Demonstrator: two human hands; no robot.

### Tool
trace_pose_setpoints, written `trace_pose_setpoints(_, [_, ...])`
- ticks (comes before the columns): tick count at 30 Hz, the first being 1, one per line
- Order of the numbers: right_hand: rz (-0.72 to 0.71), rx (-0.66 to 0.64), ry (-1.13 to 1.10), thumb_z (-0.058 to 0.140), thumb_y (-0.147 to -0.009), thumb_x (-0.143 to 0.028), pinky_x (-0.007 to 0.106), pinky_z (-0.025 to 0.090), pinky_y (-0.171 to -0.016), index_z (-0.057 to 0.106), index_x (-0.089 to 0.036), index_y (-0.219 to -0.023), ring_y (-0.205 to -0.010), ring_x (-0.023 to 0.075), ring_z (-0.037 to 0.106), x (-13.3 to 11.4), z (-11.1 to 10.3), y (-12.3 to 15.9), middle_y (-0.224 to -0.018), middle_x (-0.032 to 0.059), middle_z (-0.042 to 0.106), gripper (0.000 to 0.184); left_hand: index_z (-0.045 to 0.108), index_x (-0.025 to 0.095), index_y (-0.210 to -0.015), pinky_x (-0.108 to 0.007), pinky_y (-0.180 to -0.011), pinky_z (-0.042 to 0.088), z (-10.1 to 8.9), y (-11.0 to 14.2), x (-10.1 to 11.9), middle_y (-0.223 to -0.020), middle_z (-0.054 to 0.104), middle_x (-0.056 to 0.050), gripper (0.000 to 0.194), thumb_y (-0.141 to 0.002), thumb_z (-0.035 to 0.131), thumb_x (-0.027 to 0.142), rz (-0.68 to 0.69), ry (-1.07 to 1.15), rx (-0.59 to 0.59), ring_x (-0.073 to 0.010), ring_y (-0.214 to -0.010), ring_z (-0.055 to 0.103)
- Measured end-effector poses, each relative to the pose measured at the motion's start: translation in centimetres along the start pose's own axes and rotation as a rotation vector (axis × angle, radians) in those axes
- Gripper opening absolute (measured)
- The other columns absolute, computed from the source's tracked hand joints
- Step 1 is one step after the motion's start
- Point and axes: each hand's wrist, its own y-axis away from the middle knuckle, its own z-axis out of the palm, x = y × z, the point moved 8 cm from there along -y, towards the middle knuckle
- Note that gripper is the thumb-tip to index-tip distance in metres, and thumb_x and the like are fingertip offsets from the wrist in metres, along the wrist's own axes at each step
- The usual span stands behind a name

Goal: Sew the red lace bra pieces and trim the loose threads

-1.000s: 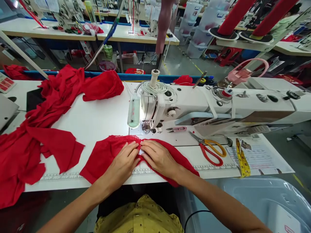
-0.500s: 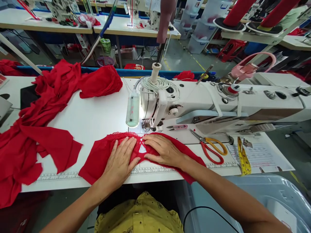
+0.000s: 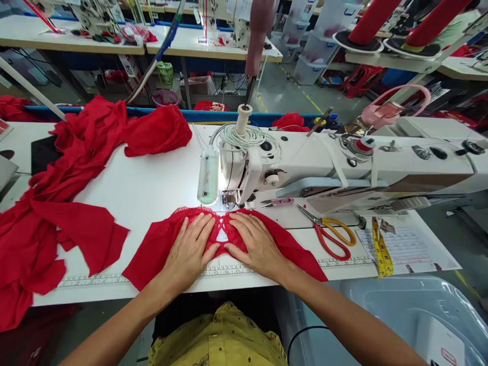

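A red lace-edged garment piece (image 3: 152, 250) lies spread on the table in front of the sewing machine (image 3: 305, 157). My left hand (image 3: 190, 249) rests flat on its left half, fingers stretched out. Over the right half lies my right hand (image 3: 259, 244), also flat with fingers extended. Between the hands shows a small cut-out with crossed straps, and the white table appears through it. The garment's upper edge sits just below the presser foot (image 3: 229, 198), and I cannot tell whether they touch. Under both palms the fabric is hidden.
Red fabric pieces (image 3: 80, 152) are heaped on the left. Right of my hands lie thread snips (image 3: 277, 202), orange-and-red scissors (image 3: 331, 231), a yellow tape measure (image 3: 382, 249) and a written sheet (image 3: 412, 244). A clear plastic bin (image 3: 412, 290) stands below the table's front edge.
My right hand has shifted slightly right, its fingers now lying flatter on the fabric. The garment's right end has spread outward and lies smoother. My left hand stays almost in place.
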Motion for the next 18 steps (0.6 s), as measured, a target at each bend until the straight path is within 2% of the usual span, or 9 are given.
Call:
trace_pose_setpoints(4, [0.014, -0.001, 0.032, 0.059, -0.093, -0.042, 0.052, 0.04, -0.113, 0.052, -0.014, -0.137, -0.132, 0.0307, 0.05, 0.4, 0.1, 0.3, -0.14, 0.0168, 0.056, 0.052, 0.035, 0.017, -0.151, -0.059, -0.12, 0.024, 0.0, 0.1, -0.4, -0.152, 0.046, -0.014, 0.058, -0.101, 0.041, 0.045, 0.029, -0.053, -0.038, -0.0297, -0.143, 0.04])
trace_pose_setpoints(9, [0.013, -0.026, 0.045, 0.057, -0.095, -0.041, 0.052, 0.038, -0.113, 0.048, -0.016, -0.141, -0.134, 0.0305, 0.048, 0.2, 0.2, 0.5, -0.142, 0.0162, 0.055, 0.054, 0.028, 0.019, -0.154, -0.058, -0.121, 0.021, -0.1, 0.4, -0.4, -0.155, 0.042, -0.013, 0.062, -0.101, 0.041, 0.047, -0.014, -0.072, -0.039, -0.0299, -0.146, 0.035])
trace_pose_setpoints(13, [-0.035, -0.036, 0.094, 0.055, -0.097, -0.038, 0.051, 0.038, -0.112, 0.057, -0.022, -0.135, -0.133, 0.03, 0.046, -0.2, 0.1, 0.5, -0.142, 0.0139, 0.054, 0.041, 0.024, 0.018, -0.155, -0.058, -0.121, 0.024, -0.3, 0.6, -0.4, -0.153, 0.045, -0.014, 0.066, -0.099, 0.046, 0.046, -0.007, -0.021, -0.018, -0.0298, -0.144, 0.038])
trace_pose_setpoints(15, [-0.055, -0.032, 0.124, 0.055, -0.097, -0.035, 0.052, 0.038, -0.111, 0.062, -0.025, -0.131, -0.133, 0.0306, 0.045, -0.4, 0.1, 0.6, -0.142, 0.0139, 0.054, 0.036, 0.028, 0.016, -0.152, -0.058, -0.12, 0.028, -1.0, 0.6, -0.3, -0.149, 0.049, -0.016, 0.063, -0.099, 0.049, 0.042, 0.02, 0.023, 0.034, -0.0295, -0.143, 0.04])
trace_pose_setpoints(18, [-0.074, -0.031, 0.159, 0.055, -0.097, -0.034, 0.054, 0.038, -0.11, 0.063, -0.028, -0.129, -0.133, 0.0313, 0.045, -0.7, 0.2, 0.6, -0.142, 0.0139, 0.053, 0.034, 0.046, 0.017, -0.141, -0.056, -0.118, 0.033, -2.0, 0.8, 0.2, -0.142, 0.056, -0.014, 0.044, -0.099, 0.052, 0.029, 0.091, 0.086, 0.123, -0.0276, -0.14, 0.044])
